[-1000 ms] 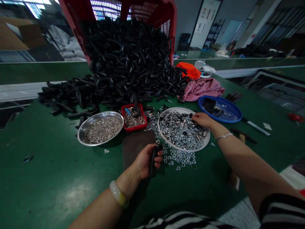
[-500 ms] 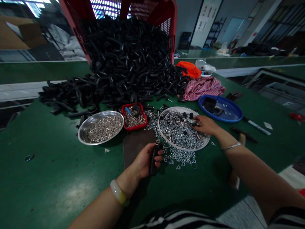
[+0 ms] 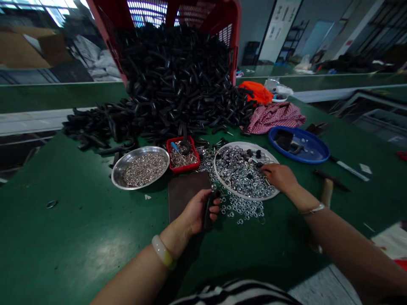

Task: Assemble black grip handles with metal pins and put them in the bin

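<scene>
My left hand [image 3: 194,210] is closed around a black curved handle [image 3: 207,214], which stands upright with a small shiny metal piece [image 3: 213,187] at its top. It is over the right side of a dark brown pad [image 3: 180,192]. My right hand [image 3: 281,177] reaches over the right side of a round white plate [image 3: 269,196] heaped with metal nuts, rings and some black knobs. Its fingers are drawn together near a black knob [image 3: 260,164]; what they pinch, if anything, is too small to make out. Loose nuts [image 3: 244,208] lie in front of the plate.
A steel bowl [image 3: 115,181] and a red tray [image 3: 186,169] of small metal parts stand left of the plate. Behind rises a pile of black handles [image 3: 178,84] from a red basket [image 3: 235,42]. To the right are a blue tray [image 3: 313,156], a knife [image 3: 351,170] and a hammer [image 3: 327,192].
The whole view has shifted slightly, so the scene sits a little further right. My left hand keeps its hold on the handle. My right hand stays at the plate, its fingers drawn closer together.
</scene>
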The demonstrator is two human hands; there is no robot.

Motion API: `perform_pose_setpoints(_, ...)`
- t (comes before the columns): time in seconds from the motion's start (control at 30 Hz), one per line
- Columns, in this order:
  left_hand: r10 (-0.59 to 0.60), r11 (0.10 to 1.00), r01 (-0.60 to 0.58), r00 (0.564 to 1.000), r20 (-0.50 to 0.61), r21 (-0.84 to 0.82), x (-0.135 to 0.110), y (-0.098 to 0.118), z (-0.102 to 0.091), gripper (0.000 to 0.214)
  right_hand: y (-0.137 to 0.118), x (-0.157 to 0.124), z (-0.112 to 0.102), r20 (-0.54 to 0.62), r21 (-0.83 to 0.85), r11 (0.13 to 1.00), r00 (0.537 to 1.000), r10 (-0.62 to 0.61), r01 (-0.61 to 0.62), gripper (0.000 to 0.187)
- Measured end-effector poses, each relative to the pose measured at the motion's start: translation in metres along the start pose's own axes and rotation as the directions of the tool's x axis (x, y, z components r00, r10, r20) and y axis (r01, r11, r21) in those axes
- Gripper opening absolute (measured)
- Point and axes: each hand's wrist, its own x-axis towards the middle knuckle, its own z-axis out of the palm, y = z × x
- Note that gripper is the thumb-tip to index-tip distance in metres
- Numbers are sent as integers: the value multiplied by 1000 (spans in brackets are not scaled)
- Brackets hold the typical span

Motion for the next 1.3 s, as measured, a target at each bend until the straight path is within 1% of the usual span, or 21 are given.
perform_pose_setpoints(0.1,2,1000,-2,1000,-17,-7,2,-1,2,16,-4,-3,-9,-78,104,994,997,-25,33,23)
perform_pose_setpoints(0.17,-20,1000,20,1000,-16,-14,5,-2,4,17,-20,-8,-19,-85,259,964,996,-40,61,23)
perform_pose_setpoints(0.2,-33,999,33,999,-14,-18,6,-3,6,18,-33,-11,-24,-57,366,928,997,-53,70,24)
perform_pose_setpoints(0.27,-41,999,41,999,-17,-20,9,-5,10,19,-64,-18,-35,17,574,813,991,-131,97,26)
perform_pose_setpoints(0.3,-34,999,34,999,-25,-20,10,-6,12,19,-81,-21,-40,29,635,762,981,-190,129,27)
perform_pose_setpoints(0.33,-21,1000,21,999,-38,-20,11,-7,14,18,-97,-24,-44,15,656,734,969,-245,176,27)
perform_pose_setpoints(0.4,13,1000,-14,998,-64,-21,12,-8,16,17,-124,-28,-48,-42,603,744,943,-329,287,27)
perform_pose_setpoints(0.43,31,999,-32,997,-73,-21,12,-9,17,17,-133,-29,-50,-60,554,763,929,-364,334,28)
perform_pose_setpoints(0.5,62,997,-65,995,-73,-31,11,-10,17,16,-144,-30,-51,-51,457,797,906,-419,394,31)
perform_pose_setpoints(0.57,69,996,-72,996,-62,-52,10,-11,17,17,-148,-32,-52,-20,389,820,893,-449,420,33)
perform_pose_setpoints(0.63,62,994,-67,996,-60,-83,10,-12,17,20,-149,-35,-54,-11,346,830,886,-463,438,33)
perform_pose_setpoints(0.77,63,989,-75,993,-96,-124,8,-12,19,20,-146,-41,-54,-46,337,789,846,-531,514,34)
perform_pose_setpoints(0.83,60,989,-74,993,-106,-129,7,-11,20,20,-144,-42,-52,-51,338,777,835,-548,531,34)
perform_pose_setpoints(0.93,64,988,-77,993,-96,-136,6,-10,19,21,-140,-41,-45,-65,313,782,833,-549,539,33)
perform_pose_setpoints(1.0,57,987,-68,995,-79,-143,6,-9,18,21,-138,-40,-41,-106,308,780,835,-540,544,32)
perform_pose_setpoints(1.13,52,981,-63,997,-64,-181,4,-8,18,23,-136,-42,-33,-192,330,800,865,-463,501,29)
perform_pose_setpoints(1.23,53,989,-69,991,-125,-129,4,-9,18,27,-138,-44,-28,-193,289,844,891,-411,452,30)
perform_pose_setpoints(1.3,83,994,-96,978,-192,-61,4,-11,18,26,-141,-45,-26,-156,226,880,907,-392,419,30)
